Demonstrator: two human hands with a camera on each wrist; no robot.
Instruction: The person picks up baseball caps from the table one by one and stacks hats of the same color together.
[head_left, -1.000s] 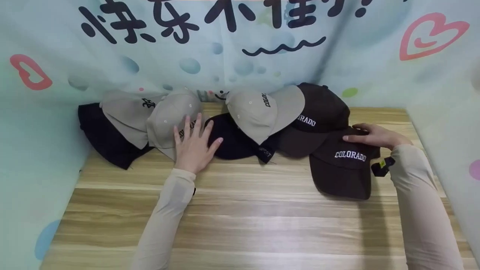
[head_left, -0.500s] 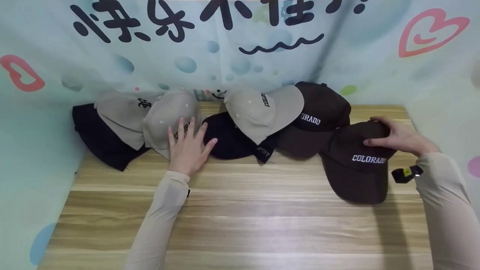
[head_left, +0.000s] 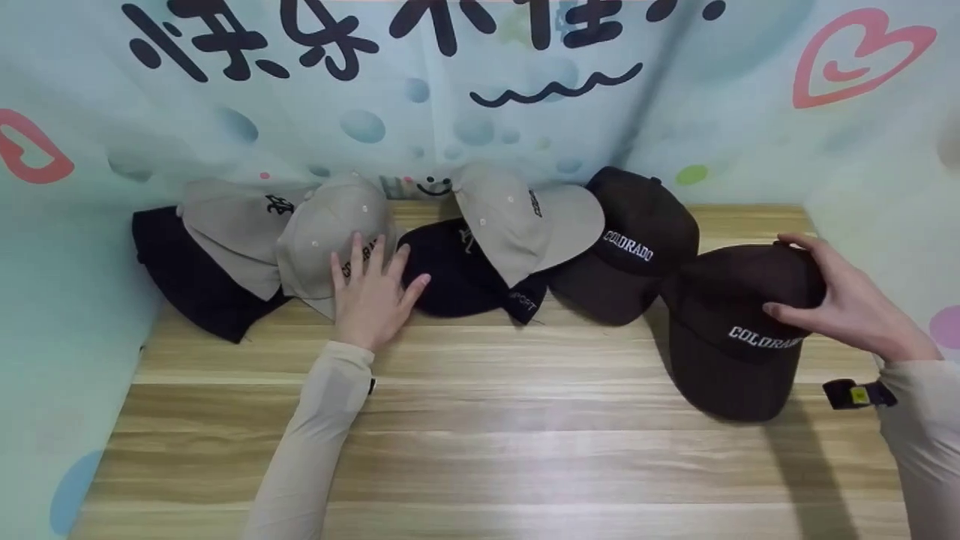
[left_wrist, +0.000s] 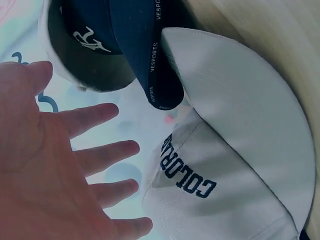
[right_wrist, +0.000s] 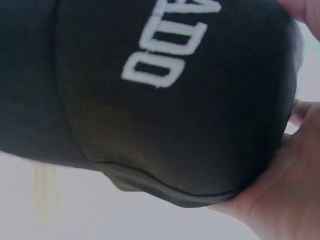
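My right hand (head_left: 855, 300) grips a dark brown baseball cap (head_left: 735, 300) with white COLORADO lettering, thumb on its front and fingers over the back of its crown. The cap's brim points down towards me, and the right wrist view is filled by its crown (right_wrist: 215, 115). Over at the left, my left hand (head_left: 373, 300) has its fingers spread in front of a light grey COLORADO cap (head_left: 322, 232). In the left wrist view that palm (left_wrist: 45, 170) holds nothing; the grey cap (left_wrist: 245, 145) lies beyond the fingertips.
Along the back, a navy cap (head_left: 442, 277) lies partly under a light grey cap (head_left: 562, 225). A second brown COLORADO cap (head_left: 652, 214) sits to their right. At far left are a grey cap (head_left: 225, 225) and a navy one (head_left: 191, 289). A printed cloth (head_left: 300, 142) walls the wooden table (head_left: 487, 442).
My right hand has drawn the brown cap right and towards me, away from the other brown cap, whose lettering now shows fully. The left hand stays by the grey cap.
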